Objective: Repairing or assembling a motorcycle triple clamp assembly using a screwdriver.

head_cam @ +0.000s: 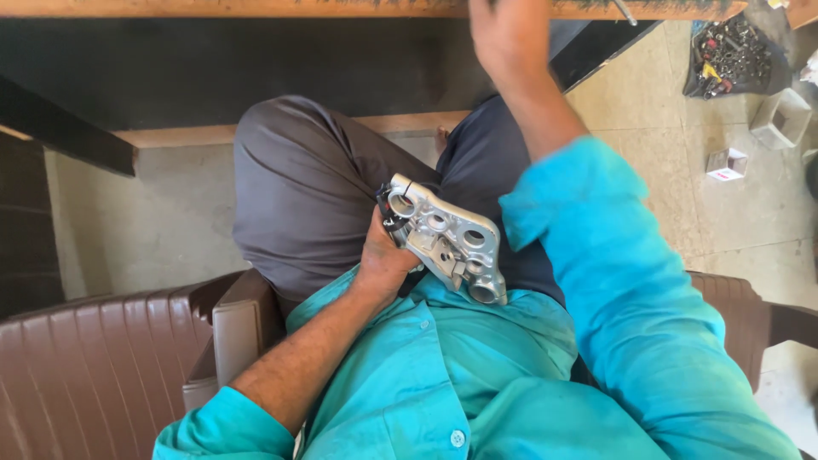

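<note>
Seated in a brown plastic chair [102, 366], looking straight down at the lap. Left hand [385, 255], centre of the frame, wrapped around one end of a silver cast-metal bracket [447, 247], fingers curled under and thumb side up. Bracket tilted across the lap, resting against the teal shirt [443, 383], bored holes facing up, likely steadied there for inspection or fitting. Right hand [503, 34] stretched up to the top centre, at the edge of the wooden bench [256, 8]; blurred and partly cut off, so open or closed — cannot tell, nothing visibly held. Far upper right, on the tiled floor: dark bag of small metal parts [728, 55], small white box [726, 163] just below it.
</note>
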